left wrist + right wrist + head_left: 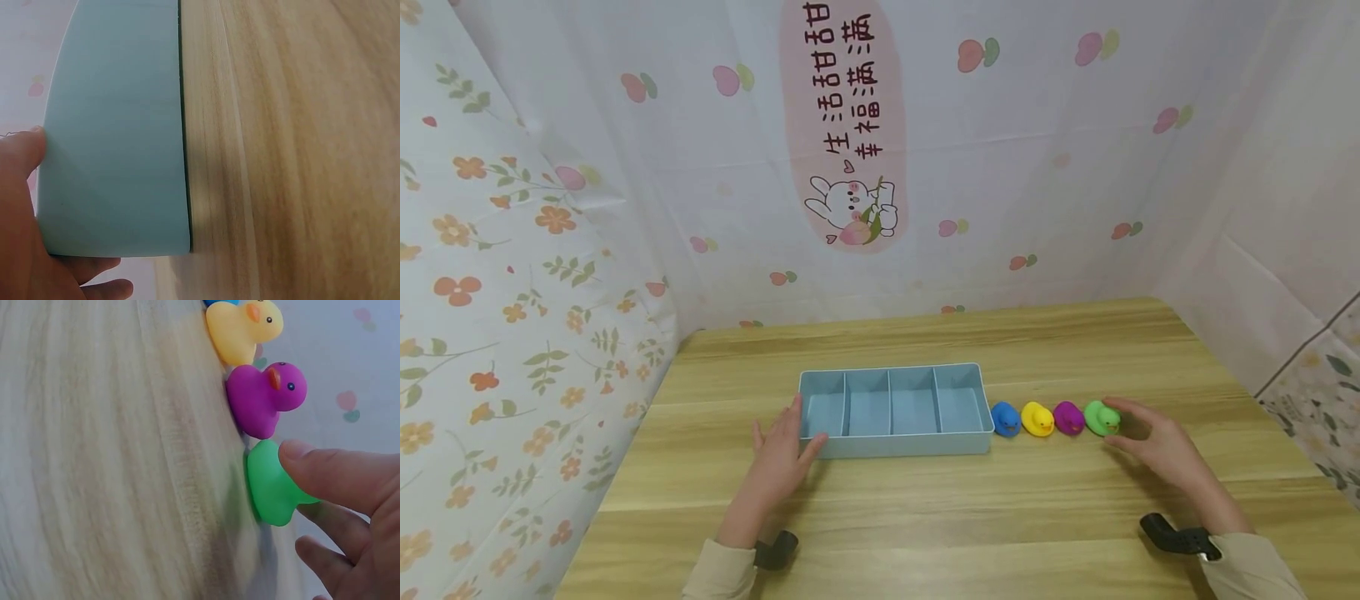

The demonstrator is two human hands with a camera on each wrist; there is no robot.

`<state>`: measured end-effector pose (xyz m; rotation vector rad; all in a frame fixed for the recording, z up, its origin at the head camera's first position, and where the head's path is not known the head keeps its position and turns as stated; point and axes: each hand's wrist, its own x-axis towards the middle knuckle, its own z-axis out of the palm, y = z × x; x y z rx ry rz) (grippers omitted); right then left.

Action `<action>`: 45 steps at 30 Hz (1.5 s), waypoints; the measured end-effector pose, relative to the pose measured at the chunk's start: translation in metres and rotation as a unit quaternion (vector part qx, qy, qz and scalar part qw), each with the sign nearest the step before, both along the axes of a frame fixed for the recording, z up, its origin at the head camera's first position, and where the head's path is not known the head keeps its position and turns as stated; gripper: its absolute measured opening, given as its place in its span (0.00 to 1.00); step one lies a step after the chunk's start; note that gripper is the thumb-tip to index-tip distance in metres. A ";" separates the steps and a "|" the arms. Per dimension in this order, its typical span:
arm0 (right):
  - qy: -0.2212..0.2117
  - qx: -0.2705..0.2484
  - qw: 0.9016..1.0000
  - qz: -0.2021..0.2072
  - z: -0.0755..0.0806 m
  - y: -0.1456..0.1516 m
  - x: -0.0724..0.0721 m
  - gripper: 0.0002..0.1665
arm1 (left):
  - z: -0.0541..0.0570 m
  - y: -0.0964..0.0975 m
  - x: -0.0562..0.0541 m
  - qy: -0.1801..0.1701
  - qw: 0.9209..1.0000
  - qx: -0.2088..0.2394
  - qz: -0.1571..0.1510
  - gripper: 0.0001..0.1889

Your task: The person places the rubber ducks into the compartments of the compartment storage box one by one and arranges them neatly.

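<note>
A light blue divided box (898,446) lies lengthwise on the table, its compartments bare. At its left front corner rests my left hand (778,454), the thumb at the front rim and the fingers spread along the end wall. In the left wrist view the front wall (115,131) fills much of the picture. My right hand (1161,446) pinches a green rubber duck (1099,418) between thumb and fingers at the row's right end. Beside it sit a purple duck (1067,418), a yellow duck (1037,419) and a blue duck (1006,420).
The wood-grain table (925,525) has its back edge against a printed cloth (1037,167). Flowered cloth (527,333) hangs on the left. The blue duck sits right at the box's right end, and the ducks stand close together in line.
</note>
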<state>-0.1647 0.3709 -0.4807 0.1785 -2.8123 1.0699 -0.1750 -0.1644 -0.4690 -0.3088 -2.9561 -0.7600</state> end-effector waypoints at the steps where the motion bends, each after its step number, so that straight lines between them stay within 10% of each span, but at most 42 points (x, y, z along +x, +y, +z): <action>1: 0.000 0.000 1.000 -0.001 -0.001 0.000 0.000 0.34 | 0.000 0.000 0.000 0.001 1.000 0.001 0.000 0.41; 29: 0.009 0.009 0.999 -0.039 -0.016 0.002 0.000 0.29 | -0.001 0.000 0.000 -0.005 1.000 0.012 0.003 0.41; 45: -0.023 0.012 0.998 -0.058 0.001 -0.004 0.005 0.31 | -0.003 -0.002 -0.001 0.012 0.999 0.029 -0.013 0.40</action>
